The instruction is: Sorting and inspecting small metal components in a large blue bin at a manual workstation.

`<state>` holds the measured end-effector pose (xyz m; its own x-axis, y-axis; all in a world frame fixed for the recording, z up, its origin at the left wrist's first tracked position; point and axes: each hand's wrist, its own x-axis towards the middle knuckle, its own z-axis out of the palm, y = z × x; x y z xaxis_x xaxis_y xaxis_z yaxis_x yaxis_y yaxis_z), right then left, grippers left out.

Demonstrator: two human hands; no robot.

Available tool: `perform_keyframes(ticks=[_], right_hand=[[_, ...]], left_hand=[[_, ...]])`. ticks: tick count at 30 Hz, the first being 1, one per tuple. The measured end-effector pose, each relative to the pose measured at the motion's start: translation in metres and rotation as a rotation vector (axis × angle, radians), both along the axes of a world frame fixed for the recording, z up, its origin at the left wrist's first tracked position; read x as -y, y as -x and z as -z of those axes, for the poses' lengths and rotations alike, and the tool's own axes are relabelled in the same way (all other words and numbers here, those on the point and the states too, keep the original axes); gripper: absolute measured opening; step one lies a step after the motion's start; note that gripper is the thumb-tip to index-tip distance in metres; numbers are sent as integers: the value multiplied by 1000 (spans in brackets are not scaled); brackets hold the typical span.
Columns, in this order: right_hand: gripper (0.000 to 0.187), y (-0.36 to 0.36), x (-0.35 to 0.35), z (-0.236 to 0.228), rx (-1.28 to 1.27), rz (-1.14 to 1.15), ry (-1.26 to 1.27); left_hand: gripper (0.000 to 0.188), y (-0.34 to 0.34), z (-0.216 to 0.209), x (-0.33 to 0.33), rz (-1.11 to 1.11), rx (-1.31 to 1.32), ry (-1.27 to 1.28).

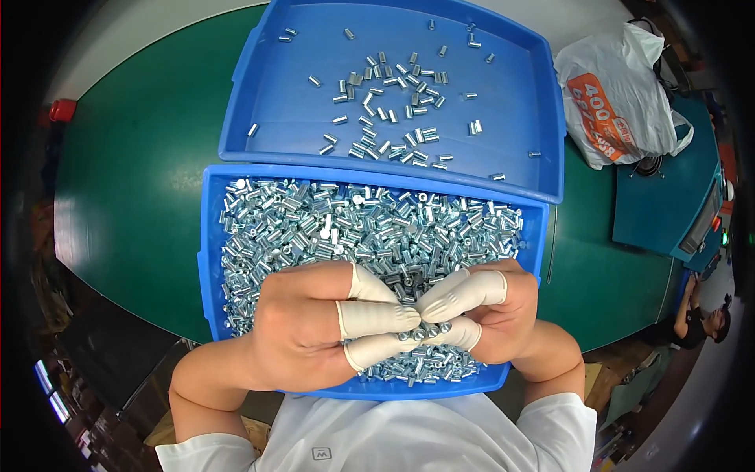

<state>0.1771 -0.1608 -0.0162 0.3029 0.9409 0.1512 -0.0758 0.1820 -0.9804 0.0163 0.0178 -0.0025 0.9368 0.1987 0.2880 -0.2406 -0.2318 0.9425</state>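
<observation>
My left hand and my right hand meet over the near blue tray, with white finger cots on the thumbs and some fingers. Between the fingertips of both hands sits a short row of small shiny metal cylinders, their round ends facing me. Both hands are closed in a pinch on them. Below lies a deep heap of similar metal cylinders, some showing a hole in the end. My fingers hide part of the heap.
A second blue tray adjoins the far side, with scattered metal cylinders in it. Both trays stand on a green table. To the right are a white plastic bag and a teal machine. Another person is at the far right.
</observation>
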Motion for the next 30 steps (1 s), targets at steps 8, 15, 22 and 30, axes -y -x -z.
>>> perform_keyframes(ticks=[8,15,22,30], right_hand=[[19,1,-1,0,-1,16,-2],[21,-3,-2,0,4,-1,19],[23,-1,-2,-1,-101,-12,64],[22,-1,-2,-2,-95,0,105]], left_hand=[[33,1,-3,3,-4,-91,85],[31,1,-5,3,-5,-141,99],[31,2,-6,5,-56,-129,68],[30,0,-4,7,-76,-88,34]])
